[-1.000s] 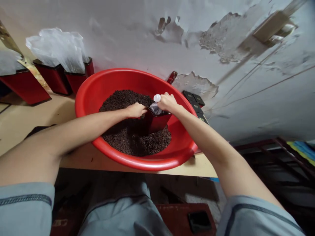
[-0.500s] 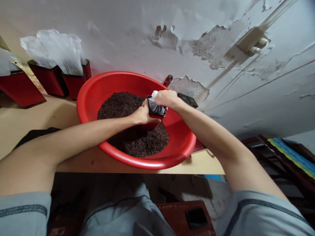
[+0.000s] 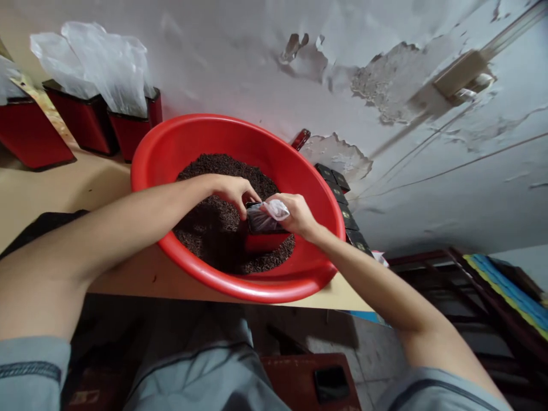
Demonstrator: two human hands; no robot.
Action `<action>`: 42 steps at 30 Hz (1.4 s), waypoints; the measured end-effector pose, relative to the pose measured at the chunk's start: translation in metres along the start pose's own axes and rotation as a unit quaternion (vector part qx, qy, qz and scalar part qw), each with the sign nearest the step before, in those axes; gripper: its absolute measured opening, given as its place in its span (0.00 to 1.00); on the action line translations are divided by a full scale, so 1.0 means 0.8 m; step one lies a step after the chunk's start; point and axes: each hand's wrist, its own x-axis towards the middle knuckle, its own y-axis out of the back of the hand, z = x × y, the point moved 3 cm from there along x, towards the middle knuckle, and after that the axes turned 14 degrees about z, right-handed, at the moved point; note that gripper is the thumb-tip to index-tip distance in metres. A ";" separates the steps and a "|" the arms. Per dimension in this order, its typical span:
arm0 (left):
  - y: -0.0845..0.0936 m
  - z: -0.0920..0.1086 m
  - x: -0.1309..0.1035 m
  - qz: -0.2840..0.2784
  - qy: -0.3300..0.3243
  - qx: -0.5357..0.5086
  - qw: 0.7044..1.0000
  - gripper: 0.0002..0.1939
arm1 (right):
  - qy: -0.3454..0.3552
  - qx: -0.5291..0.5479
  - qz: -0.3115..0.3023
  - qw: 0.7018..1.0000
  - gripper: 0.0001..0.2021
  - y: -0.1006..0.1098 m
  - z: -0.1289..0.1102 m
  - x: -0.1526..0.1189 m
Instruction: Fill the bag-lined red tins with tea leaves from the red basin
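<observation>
While R hand (image 3: 297, 214) is clamped on clear plastic bag (image 3: 277, 209), L hand (image 3: 233, 191), fingers apart, is by shiny red box w/ black rim (image 3: 263, 244), ctr of frame, in big round red plastic tub (image 3: 257, 291).

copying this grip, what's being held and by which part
The right hand grips the plastic bag by its gathered top; the left hand is at the rim of the red container, its hold unclear.

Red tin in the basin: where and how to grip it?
Probably best to grip the red tin by opposite walls just below the top edge, from the person's left: its boxy shape gives flat faces, and the right hand holds the plastic bag gathered at the mouth.
</observation>
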 end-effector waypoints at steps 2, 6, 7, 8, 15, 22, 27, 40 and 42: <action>0.001 0.011 -0.008 0.002 -0.013 0.051 0.999 0.37 | -0.067 0.104 0.063 0.990 0.19 -0.007 0.006 -0.014; 0.010 0.059 -0.031 0.056 -0.115 0.188 0.974 0.29 | -0.119 0.177 0.025 0.977 0.13 0.001 0.010 -0.026; 0.010 0.073 -0.037 0.076 -0.146 0.208 0.964 0.26 | -0.115 0.186 0.002 0.976 0.12 0.005 0.012 -0.027; 0.009 0.086 -0.042 0.096 -0.174 0.217 0.956 0.22 | -0.104 0.194 -0.013 0.975 0.10 0.010 0.015 -0.028; -0.023 0.107 -0.048 0.202 -0.250 0.221 0.921 0.10 | 0.093 0.160 0.071 0.980 0.10 0.021 0.025 -0.046; -0.036 0.105 -0.042 0.155 -0.263 0.217 0.927 0.13 | 0.177 -0.030 0.015 0.984 0.13 0.036 0.021 -0.064; -0.036 0.109 -0.048 0.102 -0.252 0.219 0.937 0.11 | 0.084 0.010 -0.067 0.994 0.18 0.044 0.032 -0.035; 0.021 0.091 -0.079 0.061 -0.117 0.092 0.987 0.13 | 0.180 -0.274 -0.182 0.927 0.11 0.021 -0.040 -0.002; 0.060 0.091 -0.122 0.159 -0.033 0.154 0.975 0.14 | 0.191 -0.330 -0.158 0.911 0.13 0.017 -0.058 -0.025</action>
